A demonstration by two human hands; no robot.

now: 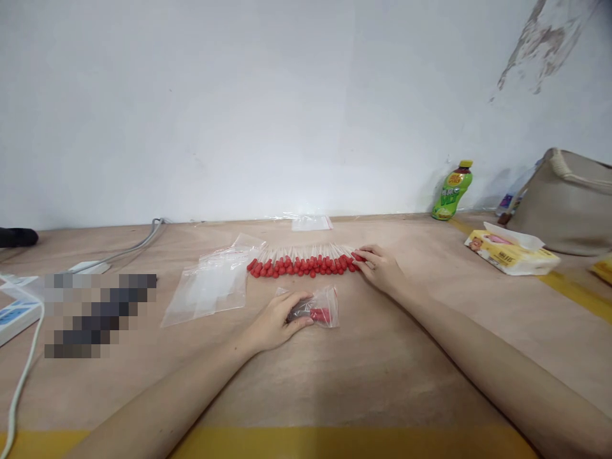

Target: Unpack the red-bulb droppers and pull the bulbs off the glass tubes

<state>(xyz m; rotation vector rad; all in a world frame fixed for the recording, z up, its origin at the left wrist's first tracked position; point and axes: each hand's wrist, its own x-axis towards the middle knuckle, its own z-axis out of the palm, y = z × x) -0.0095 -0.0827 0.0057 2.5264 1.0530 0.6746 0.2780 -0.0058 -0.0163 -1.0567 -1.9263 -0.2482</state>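
My left hand [280, 320] is closed on the left side of a small clear zip bag [333, 313] lying on the table. Inside the bag, red pieces [319, 314] show, their other ends partly hidden by my fingers. Farther back, several pale thin sticks with red ends [306, 264] lie side by side in a row, red ends towards me. At the row's right end, my right hand [380, 268] has its thumb and fingers closed around a red end [357, 257]. Flat clear zip bags [208, 284] overlap one another left of the row.
Another flat bag [312, 223] lies by the wall. To the right are a green drink bottle [452, 191], a yellow-and-white tissue pack [511, 252] and a beige bag [564, 204]. A power strip [19, 319] with a white cable [29, 370] lies left, beside a blurred-out dark object.
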